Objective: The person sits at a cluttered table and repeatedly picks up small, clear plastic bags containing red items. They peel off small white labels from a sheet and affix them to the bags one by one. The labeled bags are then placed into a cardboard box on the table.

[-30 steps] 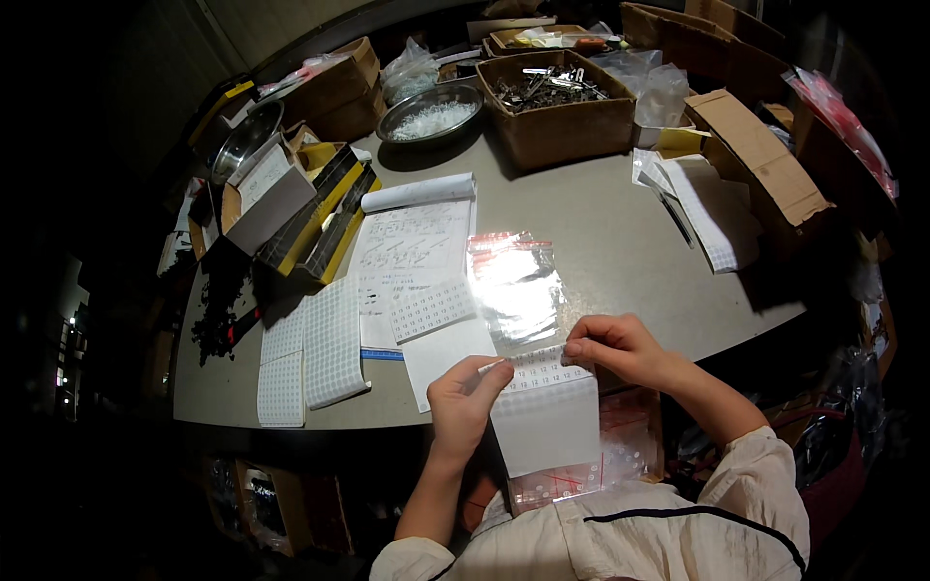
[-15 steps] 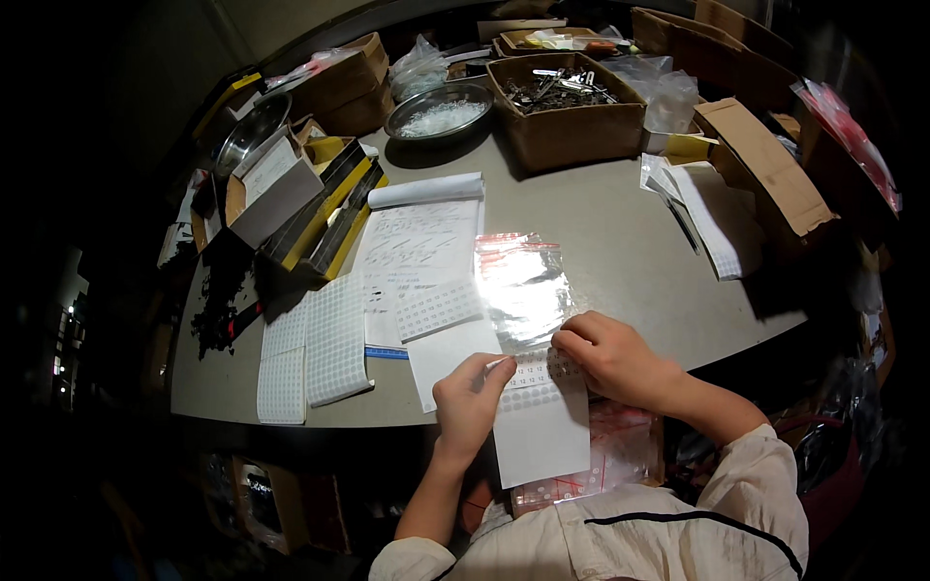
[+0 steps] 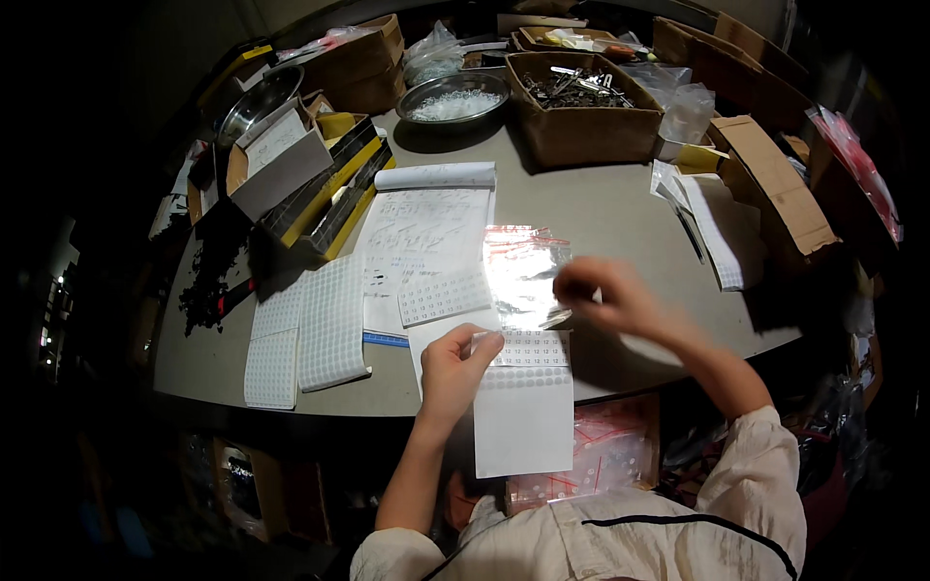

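Pinched between my left hand's (image 3: 450, 376) thumb and fingers is the upper left corner of a sheet of round stickers (image 3: 523, 426). Its top rows carry printed dots, a lower row shows grey circles, and the rest is plain white. The sheet hangs over the table's front edge. My right hand (image 3: 608, 293) is off the sheet, over the right side of a stack of clear zip bags (image 3: 523, 281). Its fingers are curled together and slightly blurred; whatever they hold is too small to make out. Another sticker sheet (image 3: 441, 298) rests on a written notepad (image 3: 426, 218) beside the bags.
More sticker sheets (image 3: 334, 324) lie left, near a blue ruler (image 3: 386, 339) and black-yellow boxes (image 3: 329, 194). At the back stand a metal bowl (image 3: 452, 100) of clear pieces and a carton (image 3: 586, 136) of metal parts. A cardboard flap (image 3: 775, 184) and papers (image 3: 722, 228) are right.
My right hand has left the sticker sheet's right edge and moved up to the zip bags. My left hand still grips the sheet. The view has shifted slightly.
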Available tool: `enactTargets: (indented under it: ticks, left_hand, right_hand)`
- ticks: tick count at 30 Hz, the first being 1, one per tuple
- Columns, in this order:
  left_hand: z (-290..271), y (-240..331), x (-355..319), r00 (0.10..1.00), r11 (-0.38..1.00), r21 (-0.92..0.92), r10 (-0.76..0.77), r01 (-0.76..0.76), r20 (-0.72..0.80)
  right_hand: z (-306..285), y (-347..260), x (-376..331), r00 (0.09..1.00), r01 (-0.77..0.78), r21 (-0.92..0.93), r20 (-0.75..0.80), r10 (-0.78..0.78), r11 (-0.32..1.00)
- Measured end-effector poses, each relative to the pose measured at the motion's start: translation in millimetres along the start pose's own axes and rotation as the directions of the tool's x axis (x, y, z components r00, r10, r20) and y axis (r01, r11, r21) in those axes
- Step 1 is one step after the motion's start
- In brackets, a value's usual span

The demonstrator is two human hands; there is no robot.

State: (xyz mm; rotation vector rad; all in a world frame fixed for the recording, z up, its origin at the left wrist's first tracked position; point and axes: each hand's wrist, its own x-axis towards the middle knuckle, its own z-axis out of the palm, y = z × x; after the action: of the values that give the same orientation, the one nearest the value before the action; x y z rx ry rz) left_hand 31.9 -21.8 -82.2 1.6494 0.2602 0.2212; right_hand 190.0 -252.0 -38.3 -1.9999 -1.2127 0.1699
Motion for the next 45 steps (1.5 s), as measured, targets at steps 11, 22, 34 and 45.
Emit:
enactTargets:
  ticks: [11, 22, 34, 45]
  left_hand:
    - [2, 5, -6, 0.996, 0.996, 0.087, 0.026, -0.019, -0.083]
    - [6, 2, -2, 0.999, 0.997, 0.079, 0.025, -0.022, -0.036]
    - [2, 6, -9, 0.997, 0.993, 0.094, 0.075, -0.074, -0.011]
    - [-1, 7, -9, 0.997, 0.998, -0.013, 0.064, -0.064, 0.049]
  right_hand:
    - [-24, 69, 33, 0.955, -0.267, -0.315, 0.037, 0.293, 0.911]
    - [-69, 32, 6, 0.917, -0.343, -0.045, 0.199, 0.345, 0.938]
    - [-54, 33, 17, 0.870, -0.377, -0.669, -0.019, 0.492, 0.640]
    - [-19, 31, 34, 0.986, 0.027, -0.291, 0.166, 0.022, 0.956]
